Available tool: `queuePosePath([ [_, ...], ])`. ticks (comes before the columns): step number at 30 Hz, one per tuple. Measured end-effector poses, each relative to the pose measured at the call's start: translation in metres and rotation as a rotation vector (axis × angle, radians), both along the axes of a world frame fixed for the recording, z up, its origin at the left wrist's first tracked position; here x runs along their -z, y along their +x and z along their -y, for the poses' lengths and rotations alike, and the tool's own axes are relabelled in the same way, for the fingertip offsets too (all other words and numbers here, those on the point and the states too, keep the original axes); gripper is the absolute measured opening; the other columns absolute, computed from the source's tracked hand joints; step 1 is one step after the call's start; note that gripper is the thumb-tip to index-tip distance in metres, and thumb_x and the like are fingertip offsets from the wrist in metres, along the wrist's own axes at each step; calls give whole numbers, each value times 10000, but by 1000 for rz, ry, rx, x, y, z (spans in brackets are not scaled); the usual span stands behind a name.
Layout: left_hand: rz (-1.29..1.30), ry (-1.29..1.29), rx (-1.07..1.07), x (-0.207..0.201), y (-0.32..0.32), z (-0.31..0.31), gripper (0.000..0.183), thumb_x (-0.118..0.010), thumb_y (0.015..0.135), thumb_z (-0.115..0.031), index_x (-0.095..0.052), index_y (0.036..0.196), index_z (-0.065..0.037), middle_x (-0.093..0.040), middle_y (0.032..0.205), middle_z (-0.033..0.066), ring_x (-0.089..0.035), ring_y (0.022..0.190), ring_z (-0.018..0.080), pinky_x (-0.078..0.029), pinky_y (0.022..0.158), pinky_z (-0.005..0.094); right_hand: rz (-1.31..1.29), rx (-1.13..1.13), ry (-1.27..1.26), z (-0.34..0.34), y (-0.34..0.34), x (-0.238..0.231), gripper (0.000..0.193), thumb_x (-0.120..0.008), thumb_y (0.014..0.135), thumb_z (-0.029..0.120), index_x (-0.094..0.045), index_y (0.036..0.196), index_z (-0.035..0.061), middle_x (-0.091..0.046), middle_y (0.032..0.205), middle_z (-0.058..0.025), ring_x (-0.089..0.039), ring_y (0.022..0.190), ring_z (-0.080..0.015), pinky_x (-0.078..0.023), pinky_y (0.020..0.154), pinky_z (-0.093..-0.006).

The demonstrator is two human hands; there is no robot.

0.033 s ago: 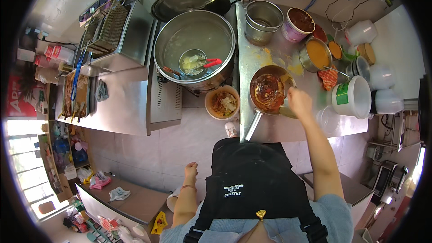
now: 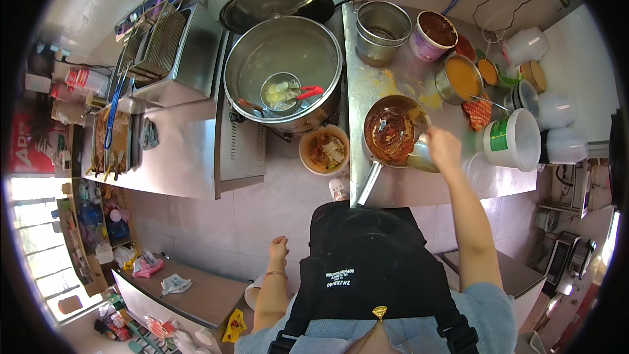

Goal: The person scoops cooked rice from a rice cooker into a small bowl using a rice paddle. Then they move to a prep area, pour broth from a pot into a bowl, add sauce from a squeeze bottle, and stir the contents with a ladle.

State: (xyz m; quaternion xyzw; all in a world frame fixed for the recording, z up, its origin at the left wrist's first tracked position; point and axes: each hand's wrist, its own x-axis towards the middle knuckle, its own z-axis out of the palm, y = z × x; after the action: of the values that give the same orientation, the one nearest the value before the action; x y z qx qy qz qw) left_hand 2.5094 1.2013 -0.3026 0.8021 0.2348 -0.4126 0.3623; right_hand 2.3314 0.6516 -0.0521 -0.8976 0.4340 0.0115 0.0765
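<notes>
On the steel counter stands a saucepan (image 2: pixel 389 132) with dark red-brown sauce inside, its long handle toward me. My right hand (image 2: pixel 445 150) is closed at the pan's right rim, on a shiny rounded metal vessel (image 2: pixel 422 153). That vessel overlaps the pan's right edge; its exact kind is hard to make out. My left hand (image 2: pixel 278 248) hangs low over the floor, fingers curled, with nothing seen in it. Right of the pan are a pot of orange sauce (image 2: pixel 461 80), an orange patterned cloth (image 2: pixel 477 114) and a white tub (image 2: pixel 524 140) with a green label.
Left of the counter stands a big stockpot (image 2: pixel 288 46) of cloudy liquid, holding a strainer (image 2: pixel 280 92) with a red handle. A scrap bucket (image 2: pixel 325 150) is on the floor between. At far left is a fryer with wire baskets (image 2: pixel 157 46). Plastic containers line the right wall.
My right hand has shifted slightly to the right and nearer me. More of the metal vessel's shiny side shows beside the pan. My left hand stays where it was.
</notes>
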Motion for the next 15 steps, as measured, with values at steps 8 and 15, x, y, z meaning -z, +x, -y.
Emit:
queuePosePath([
  [8, -78, 50, 36, -4, 3, -3, 234, -683, 887, -174, -657, 1084, -49, -643, 934, 44, -586, 852, 161, -516, 716, 355, -33, 106, 52, -10, -26, 6, 167, -582, 854, 205, -694, 825, 85, -690, 790, -177, -674, 761, -376, -520, 670, -501],
  [15, -25, 67, 214, -12, 7, 8, 249, -683, 884, -161, -655, 1099, -39, -651, 899, 51, -589, 729, 140, -494, 609, 270, 32, 105, 94, -12, -28, 11, 187, -546, 864, 176, -689, 811, 67, -682, 802, -200, -662, 778, -399, -515, 683, -513],
])
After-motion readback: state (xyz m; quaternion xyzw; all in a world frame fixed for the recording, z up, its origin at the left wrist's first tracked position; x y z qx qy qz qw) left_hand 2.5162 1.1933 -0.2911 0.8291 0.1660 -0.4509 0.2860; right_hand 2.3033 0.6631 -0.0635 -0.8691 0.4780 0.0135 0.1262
